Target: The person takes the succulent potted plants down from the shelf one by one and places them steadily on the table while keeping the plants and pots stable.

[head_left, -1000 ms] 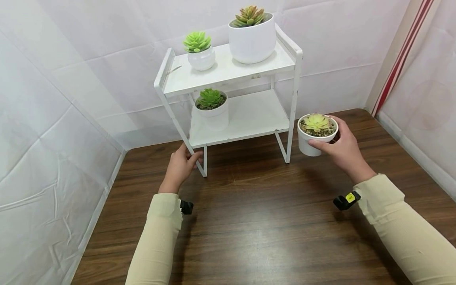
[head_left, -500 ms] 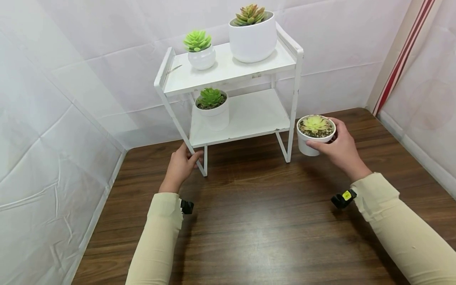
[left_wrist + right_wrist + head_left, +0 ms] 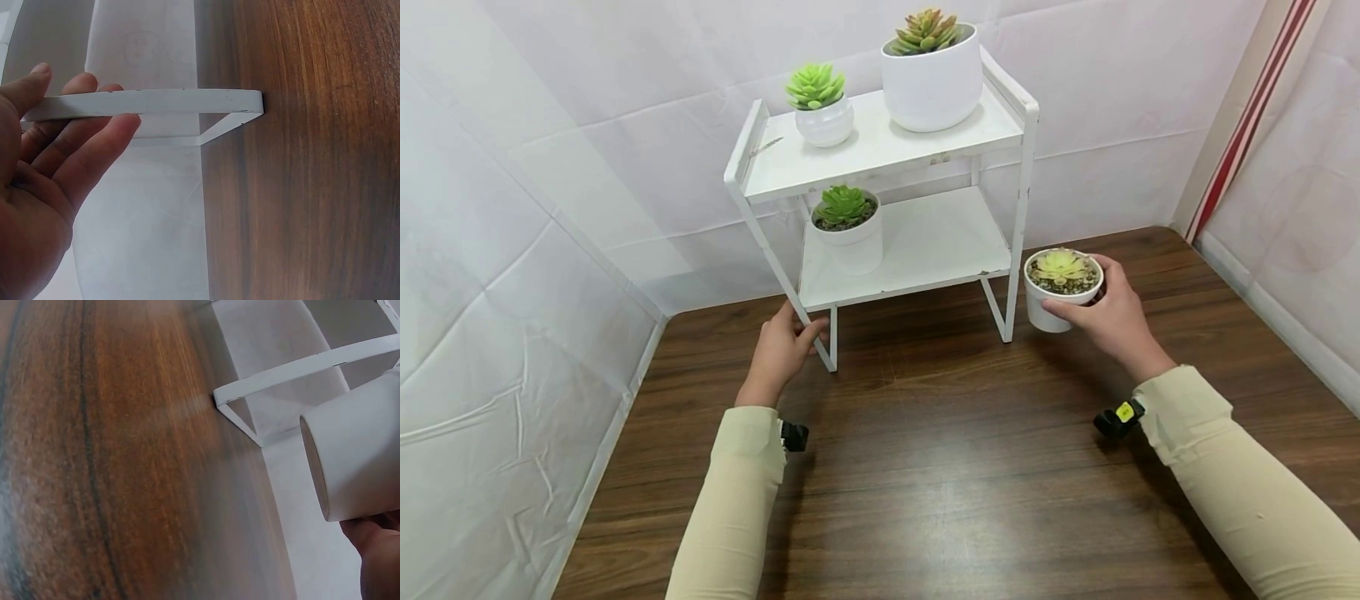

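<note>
My right hand (image 3: 1116, 312) grips a white pot with a pale yellow-green succulent (image 3: 1062, 267), thumb at the front and fingers round the far side. The pot (image 3: 356, 450) hangs above the table beside the shelf's right front leg, its base showing in the right wrist view. At the left, my left hand (image 3: 778, 350) holds the front leg of the white two-tier shelf (image 3: 917, 250). In the left wrist view the thumb and fingers (image 3: 94, 150) curl round that white leg (image 3: 181, 101).
A dark green succulent in a white pot (image 3: 853, 246) stands left on the lower tier. On the top tier are a small round pot (image 3: 825, 125) and a large white pot (image 3: 932, 87), both with succulents. White sheeting (image 3: 625, 167) surrounds the wooden table (image 3: 925, 467).
My right hand has moved slightly left and down, bringing the potted succulent nearer the shelf's right leg. The left hand stays on the shelf leg.
</note>
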The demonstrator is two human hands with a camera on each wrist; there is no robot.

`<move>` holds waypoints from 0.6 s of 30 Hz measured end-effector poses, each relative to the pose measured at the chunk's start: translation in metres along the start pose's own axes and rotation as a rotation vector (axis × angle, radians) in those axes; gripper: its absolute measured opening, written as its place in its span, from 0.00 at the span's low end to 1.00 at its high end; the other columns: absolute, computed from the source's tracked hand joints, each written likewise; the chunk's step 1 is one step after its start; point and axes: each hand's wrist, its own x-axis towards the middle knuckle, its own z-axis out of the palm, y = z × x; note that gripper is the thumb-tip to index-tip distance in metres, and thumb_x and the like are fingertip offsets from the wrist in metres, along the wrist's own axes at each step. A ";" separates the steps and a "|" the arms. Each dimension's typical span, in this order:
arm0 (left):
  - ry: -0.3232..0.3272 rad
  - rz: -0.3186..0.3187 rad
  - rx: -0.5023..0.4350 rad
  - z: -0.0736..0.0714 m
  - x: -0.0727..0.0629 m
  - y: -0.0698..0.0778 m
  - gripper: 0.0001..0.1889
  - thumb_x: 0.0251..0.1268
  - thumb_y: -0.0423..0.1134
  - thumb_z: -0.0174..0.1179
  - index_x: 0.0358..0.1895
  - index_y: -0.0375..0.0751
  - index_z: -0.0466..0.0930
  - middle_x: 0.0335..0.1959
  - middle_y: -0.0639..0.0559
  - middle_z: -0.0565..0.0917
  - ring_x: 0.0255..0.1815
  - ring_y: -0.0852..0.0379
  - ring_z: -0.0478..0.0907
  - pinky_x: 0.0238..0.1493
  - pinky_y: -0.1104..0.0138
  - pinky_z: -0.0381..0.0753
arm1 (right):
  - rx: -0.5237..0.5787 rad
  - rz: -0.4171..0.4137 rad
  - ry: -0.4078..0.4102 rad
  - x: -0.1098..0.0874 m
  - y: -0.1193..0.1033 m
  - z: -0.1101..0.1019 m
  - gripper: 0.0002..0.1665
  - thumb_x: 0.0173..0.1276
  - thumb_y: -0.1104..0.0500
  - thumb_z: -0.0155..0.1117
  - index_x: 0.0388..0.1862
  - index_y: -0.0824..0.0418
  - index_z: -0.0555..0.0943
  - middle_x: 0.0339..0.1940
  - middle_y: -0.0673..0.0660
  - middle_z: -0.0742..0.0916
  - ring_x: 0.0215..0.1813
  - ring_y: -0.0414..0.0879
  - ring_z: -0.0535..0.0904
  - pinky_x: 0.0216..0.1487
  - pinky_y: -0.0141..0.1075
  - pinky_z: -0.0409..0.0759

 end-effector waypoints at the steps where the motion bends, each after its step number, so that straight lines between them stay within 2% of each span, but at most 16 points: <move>1: 0.001 -0.001 0.001 0.000 0.000 0.000 0.19 0.70 0.52 0.56 0.57 0.48 0.69 0.37 0.42 0.88 0.41 0.50 0.86 0.38 0.61 0.87 | 0.001 0.004 -0.004 0.000 0.000 0.000 0.65 0.51 0.40 0.77 0.77 0.61 0.49 0.70 0.68 0.68 0.68 0.60 0.65 0.65 0.57 0.64; 10: 0.003 -0.001 -0.001 0.001 0.000 -0.001 0.18 0.71 0.48 0.57 0.58 0.47 0.68 0.37 0.40 0.88 0.40 0.49 0.87 0.37 0.61 0.87 | 0.014 0.027 -0.037 0.001 0.004 0.005 0.67 0.50 0.40 0.78 0.76 0.62 0.48 0.70 0.69 0.67 0.69 0.61 0.64 0.67 0.58 0.62; 18: 0.000 0.001 -0.004 0.001 0.001 -0.002 0.19 0.71 0.49 0.56 0.59 0.47 0.68 0.37 0.41 0.88 0.40 0.50 0.87 0.37 0.62 0.87 | 0.011 0.016 -0.086 0.000 0.009 0.011 0.66 0.52 0.40 0.77 0.77 0.61 0.47 0.70 0.68 0.68 0.69 0.60 0.66 0.66 0.56 0.66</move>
